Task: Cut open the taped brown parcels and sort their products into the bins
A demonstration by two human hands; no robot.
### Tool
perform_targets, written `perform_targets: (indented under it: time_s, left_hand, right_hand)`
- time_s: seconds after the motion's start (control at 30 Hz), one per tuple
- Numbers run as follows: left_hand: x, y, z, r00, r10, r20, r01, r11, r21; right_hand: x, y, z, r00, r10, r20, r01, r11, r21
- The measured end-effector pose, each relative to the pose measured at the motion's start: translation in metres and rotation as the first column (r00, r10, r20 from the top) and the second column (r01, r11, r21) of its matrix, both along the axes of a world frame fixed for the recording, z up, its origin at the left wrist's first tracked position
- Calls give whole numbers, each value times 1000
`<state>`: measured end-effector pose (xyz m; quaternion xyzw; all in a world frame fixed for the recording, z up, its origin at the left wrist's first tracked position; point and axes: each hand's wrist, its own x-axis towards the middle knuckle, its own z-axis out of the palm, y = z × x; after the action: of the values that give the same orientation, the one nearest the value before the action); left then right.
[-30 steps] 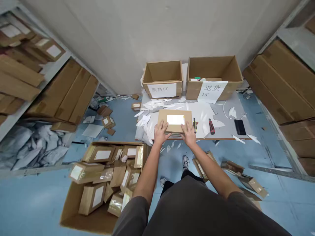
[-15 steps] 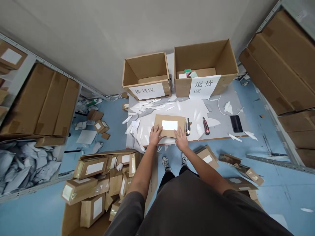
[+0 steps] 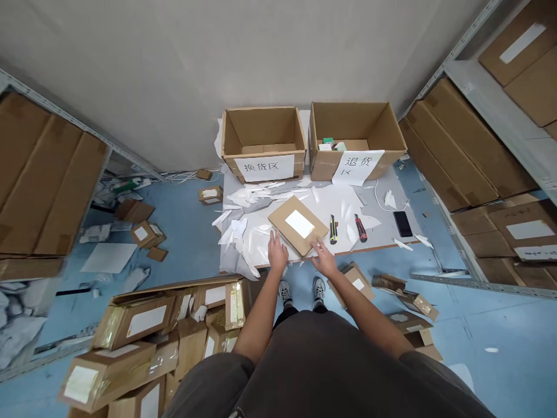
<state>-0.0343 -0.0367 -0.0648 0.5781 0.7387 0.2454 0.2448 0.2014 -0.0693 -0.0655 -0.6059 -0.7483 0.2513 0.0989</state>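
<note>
A flat cardboard box (image 3: pixel 285 220) with a white label lies on the paper-strewn table, turned at an angle to the table's front edge. My left hand (image 3: pixel 277 253) is just off its lower left side, fingers stretched out and holding nothing. At the box's right-hand corner, the spread fingertips of my right hand (image 3: pixel 324 259) touch or nearly touch the cardboard. Right of the box lie a yellow-and-black box cutter (image 3: pixel 333 230) and a red box cutter (image 3: pixel 361 228).
Two open cartons with paper signs, one left (image 3: pixel 263 168) and one right (image 3: pixel 357 168), stand at the table's back. A phone (image 3: pixel 402 224) lies at the right. A big carton of parcels (image 3: pixel 148 321) is at lower left. Loaded shelves (image 3: pixel 463 145) flank both sides.
The cardboard box has been turned clockwise on the table. My left hand has come off its front edge; my right hand stays by its right corner. The view has shifted.
</note>
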Motion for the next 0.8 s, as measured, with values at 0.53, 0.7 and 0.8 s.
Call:
perform_targets:
  time_s: [0.53, 0.7, 0.8]
  left_hand:
    - [20, -22, -8, 973, -199, 118, 223, 944, -244]
    - [9, -25, -18, 963, -177, 202, 219, 953, -211]
    - [17, -25, -23, 966, -138, 220, 178, 969, -172]
  right_hand:
    - [15, 59, -10, 993, -79, 84, 89, 989, -122]
    - [3, 49, -16, 995, -104, -6, 103, 988, -117]
    - [1, 51, -18, 993, -120, 4, 120, 984, -129]
